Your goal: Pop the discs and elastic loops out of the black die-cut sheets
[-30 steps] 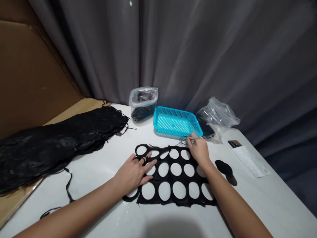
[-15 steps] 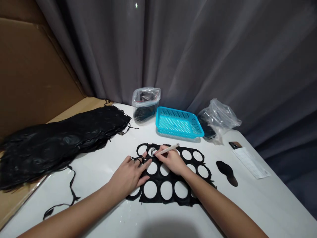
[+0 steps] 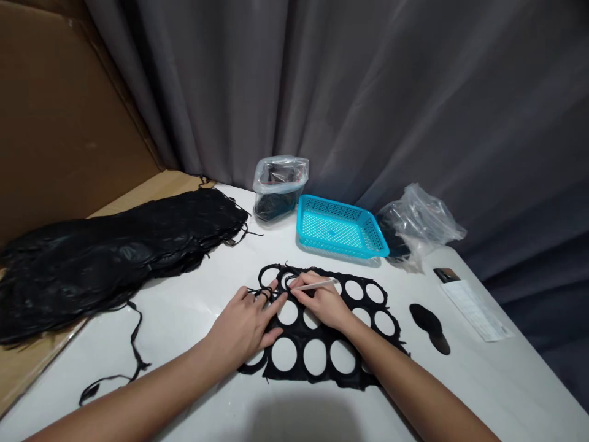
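Observation:
A black sheet (image 3: 299, 334) with rows of round cut-outs lies flat on the white table. My left hand (image 3: 243, 325) rests on its left part, fingers stretched out and apart. Thin black strips (image 3: 265, 296) loop around those fingers. Between the fingertips of my right hand (image 3: 327, 306) is a slim white pen-like tool (image 3: 319, 285), its exact kind unclear. That hand is over a cut-out in the sheet's far row, where fine black strands (image 3: 289, 279) show by the fingertips. The tool's tip is partly hidden.
A pile of black sheets (image 3: 119, 239) lies at left, near a loose black strip (image 3: 135, 337). At the back stand a clear bag (image 3: 280, 184), a blue basket (image 3: 343, 248) and another plastic bag (image 3: 426, 215). Black oval pieces (image 3: 424, 319) and a white packet (image 3: 476, 310) lie right.
The view has shifted slightly, so most things appear farther right. The tool in my right hand lies at a lower slant. My left hand stays on the sheet.

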Action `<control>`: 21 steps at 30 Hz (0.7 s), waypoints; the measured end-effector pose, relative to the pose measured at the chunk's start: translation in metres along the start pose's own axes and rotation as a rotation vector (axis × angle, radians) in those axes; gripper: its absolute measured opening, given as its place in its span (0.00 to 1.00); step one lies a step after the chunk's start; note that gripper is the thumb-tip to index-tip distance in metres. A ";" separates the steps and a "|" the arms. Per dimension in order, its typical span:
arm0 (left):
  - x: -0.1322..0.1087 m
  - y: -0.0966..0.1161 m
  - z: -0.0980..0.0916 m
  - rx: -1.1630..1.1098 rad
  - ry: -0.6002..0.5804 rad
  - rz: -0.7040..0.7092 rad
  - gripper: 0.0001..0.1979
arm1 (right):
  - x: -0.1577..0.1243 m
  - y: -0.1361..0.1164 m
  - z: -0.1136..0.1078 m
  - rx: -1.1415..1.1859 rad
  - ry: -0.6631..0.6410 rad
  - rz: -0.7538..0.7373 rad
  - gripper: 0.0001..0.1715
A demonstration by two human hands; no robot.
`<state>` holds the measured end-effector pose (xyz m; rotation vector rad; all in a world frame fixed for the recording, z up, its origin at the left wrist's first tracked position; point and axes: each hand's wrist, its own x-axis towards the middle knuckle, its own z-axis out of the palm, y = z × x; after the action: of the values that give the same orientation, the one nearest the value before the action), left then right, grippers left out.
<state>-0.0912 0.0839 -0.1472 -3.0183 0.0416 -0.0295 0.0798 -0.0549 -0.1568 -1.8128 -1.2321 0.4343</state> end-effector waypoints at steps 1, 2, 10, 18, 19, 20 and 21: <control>0.000 0.000 0.000 -0.011 0.002 -0.004 0.32 | 0.000 0.000 0.000 -0.002 -0.003 -0.003 0.05; 0.000 0.000 0.001 -0.023 0.007 -0.007 0.33 | 0.000 0.000 0.000 -0.001 -0.005 -0.001 0.05; 0.000 -0.002 0.003 -0.072 0.034 -0.003 0.32 | -0.002 0.001 0.002 -0.046 -0.006 -0.068 0.06; 0.000 -0.002 0.003 -0.095 0.028 -0.004 0.31 | -0.003 0.001 0.002 -0.023 0.011 -0.052 0.07; 0.000 -0.002 0.002 -0.094 0.028 -0.005 0.31 | -0.003 0.001 0.003 -0.015 0.013 -0.043 0.07; 0.000 -0.002 0.002 -0.092 0.028 -0.005 0.31 | -0.002 0.002 0.003 -0.004 0.014 -0.034 0.07; 0.000 -0.002 0.002 -0.089 0.026 -0.004 0.31 | -0.002 0.002 0.003 0.009 0.012 -0.025 0.07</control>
<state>-0.0914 0.0865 -0.1488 -3.1072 0.0397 -0.0697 0.0781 -0.0556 -0.1601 -1.7884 -1.2411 0.4131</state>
